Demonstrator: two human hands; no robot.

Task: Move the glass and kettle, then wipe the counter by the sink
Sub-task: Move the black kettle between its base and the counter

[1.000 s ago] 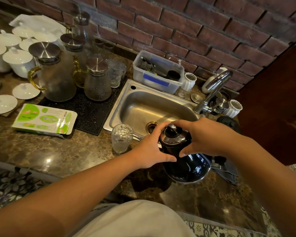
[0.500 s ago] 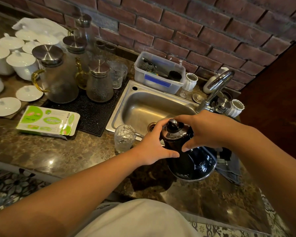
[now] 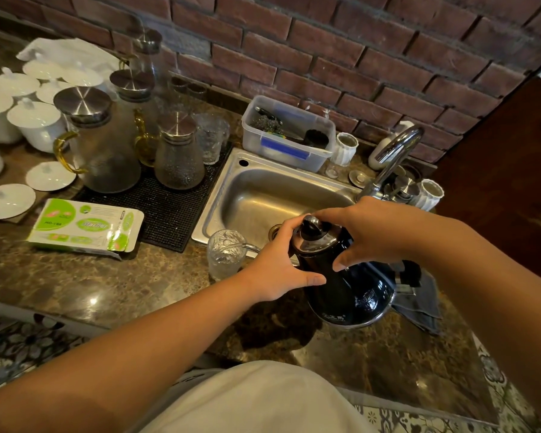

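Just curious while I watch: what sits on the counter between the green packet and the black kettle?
In the head view, a clear glass stands between the green packet and the kettle, just by the left hand; otherwise bare counter.

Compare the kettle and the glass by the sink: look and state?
The kettle is black, opaque and lidded; the glass is clear, textured and open-topped. The kettle is gripped by the left hand and right hand; the glass stands untouched. The kettle is bigger. Both sit on the counter at the sink's front edge.
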